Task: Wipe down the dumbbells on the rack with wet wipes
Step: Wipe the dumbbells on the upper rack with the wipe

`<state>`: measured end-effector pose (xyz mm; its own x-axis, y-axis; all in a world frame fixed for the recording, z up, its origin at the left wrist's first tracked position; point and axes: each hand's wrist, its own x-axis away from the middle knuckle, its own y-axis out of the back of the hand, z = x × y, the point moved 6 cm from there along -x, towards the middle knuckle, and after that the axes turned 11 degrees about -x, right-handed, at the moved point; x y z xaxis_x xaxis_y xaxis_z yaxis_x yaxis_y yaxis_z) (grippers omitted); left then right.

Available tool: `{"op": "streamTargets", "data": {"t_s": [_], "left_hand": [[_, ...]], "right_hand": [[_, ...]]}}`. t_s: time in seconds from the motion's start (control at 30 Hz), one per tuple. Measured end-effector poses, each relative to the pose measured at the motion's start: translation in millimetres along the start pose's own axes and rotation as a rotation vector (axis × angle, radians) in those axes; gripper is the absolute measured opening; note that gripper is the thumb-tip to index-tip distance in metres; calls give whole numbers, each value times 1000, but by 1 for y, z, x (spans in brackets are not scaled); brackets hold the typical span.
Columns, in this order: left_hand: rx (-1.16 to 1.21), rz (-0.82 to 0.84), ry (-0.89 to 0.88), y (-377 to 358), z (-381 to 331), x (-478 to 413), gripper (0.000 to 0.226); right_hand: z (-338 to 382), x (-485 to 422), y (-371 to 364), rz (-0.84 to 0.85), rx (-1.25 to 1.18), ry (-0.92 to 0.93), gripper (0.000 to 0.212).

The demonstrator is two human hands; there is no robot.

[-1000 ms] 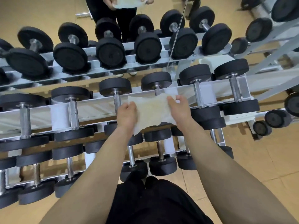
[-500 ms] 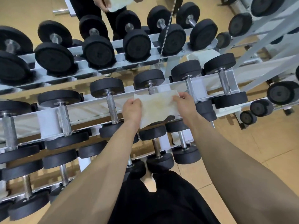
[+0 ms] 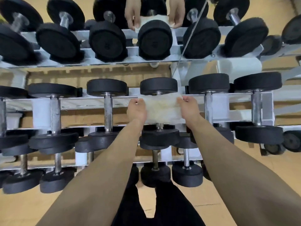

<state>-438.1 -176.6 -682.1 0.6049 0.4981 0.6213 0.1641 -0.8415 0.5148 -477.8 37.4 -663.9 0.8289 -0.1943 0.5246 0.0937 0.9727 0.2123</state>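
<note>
A white wet wipe [image 3: 162,108] is stretched flat over the handle of a black dumbbell [image 3: 158,86] on the upper tier of the white rack [image 3: 91,102]. My left hand [image 3: 136,110] grips the wipe's left edge and my right hand [image 3: 189,108] grips its right edge. The wipe hides most of that dumbbell's handle; only the bottom stub shows above the near head [image 3: 160,137]. More black dumbbells with steel handles [image 3: 108,110] lie on either side.
A mirror behind the rack reflects the dumbbell ends [image 3: 154,40] and my hands with the wipe [image 3: 153,20]. A lower tier holds smaller dumbbells [image 3: 187,175]. My black trousers [image 3: 162,201] and tan floor [image 3: 19,207] lie below. A white rack post [image 3: 41,113] stands left.
Both hands carried the stretched wipe forward and lowered it onto the dumbbell handle. The view tilted down and moved closer to the rack.
</note>
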Motion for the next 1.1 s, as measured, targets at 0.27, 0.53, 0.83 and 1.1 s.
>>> {"op": "streamTargets", "data": {"t_s": [0.27,0.53,0.83,1.1], "left_hand": [[46,-316,-10,1,-2,-4,31],[256,-477,38,-13,39,60,16],[102,-480,12,-26,36,59,9],[48,-451,-7,-28,37,56,16]], "right_hand": [[-13,-11,8,-176,183,-96,37],[-35,21,-79,154,53,-239,68],[-48,-32,-98,314,-307,-426,49],[-59,-25,-98,601,-554,-582,20]]}}
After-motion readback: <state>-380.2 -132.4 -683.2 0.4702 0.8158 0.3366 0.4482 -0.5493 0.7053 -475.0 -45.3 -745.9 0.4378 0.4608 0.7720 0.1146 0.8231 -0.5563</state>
